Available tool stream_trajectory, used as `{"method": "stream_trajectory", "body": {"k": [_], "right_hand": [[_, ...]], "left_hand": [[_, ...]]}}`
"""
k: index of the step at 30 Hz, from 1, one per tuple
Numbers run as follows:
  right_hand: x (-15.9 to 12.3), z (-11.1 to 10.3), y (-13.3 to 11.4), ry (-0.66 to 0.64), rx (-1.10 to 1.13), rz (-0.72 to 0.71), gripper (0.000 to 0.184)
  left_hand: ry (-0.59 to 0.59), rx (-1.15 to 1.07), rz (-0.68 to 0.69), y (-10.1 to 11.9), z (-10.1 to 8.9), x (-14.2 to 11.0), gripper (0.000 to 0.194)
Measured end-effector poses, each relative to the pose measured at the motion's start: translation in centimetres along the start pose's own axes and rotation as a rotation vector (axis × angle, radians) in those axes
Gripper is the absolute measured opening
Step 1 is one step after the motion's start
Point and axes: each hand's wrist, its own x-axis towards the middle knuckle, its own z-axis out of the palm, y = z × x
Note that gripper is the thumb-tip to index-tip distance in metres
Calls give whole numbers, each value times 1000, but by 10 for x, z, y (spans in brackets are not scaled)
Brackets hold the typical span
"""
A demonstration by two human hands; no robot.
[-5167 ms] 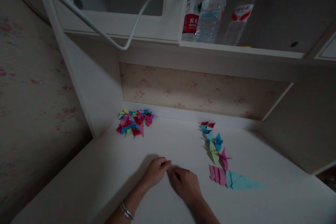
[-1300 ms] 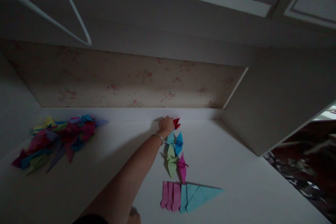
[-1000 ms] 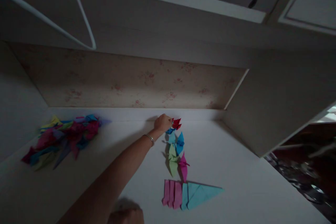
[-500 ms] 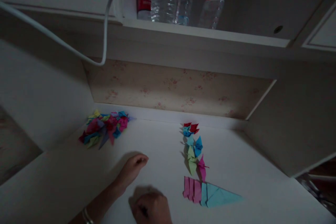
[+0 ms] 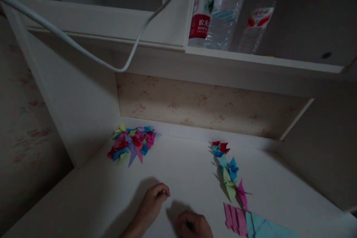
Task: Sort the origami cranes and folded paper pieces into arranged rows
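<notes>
My left hand rests over the white tabletop with its fingers curled in a loose fist; no object shows in it. Close by on its right, my right hand is also closed, partly cut off by the bottom edge, and nothing shows in its grip. A heap of colourful folded paper pieces lies beyond the left hand. To the right stand several origami cranes, including a light green crane and a pink crane. Nearer me lie pink folded paper strips beside light blue folded paper.
A white cable hangs across the upper left. Overhead, plastic bottles stand on a shelf. Side panels and a flowered back wall enclose the white tabletop.
The view has swung left and upward, so the scene sits lower and further right. My right hand has shifted right and forward relative to my left. Both hands stay closed.
</notes>
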Motion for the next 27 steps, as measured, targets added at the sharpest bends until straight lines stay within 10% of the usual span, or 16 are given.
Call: {"method": "stream_trajectory", "body": {"k": [10, 17, 27], "right_hand": [[92, -28, -90, 44, 200, -120, 30], [164, 17, -123, -84, -403, -326, 24], [193, 64, -130, -15, -582, -401, 31]], "left_hand": [[-44, -77, 16, -11, -2, 8, 12], [83, -223, -79, -9, -1, 14, 8], [55, -400, -39, -21, 4, 19, 19]]}}
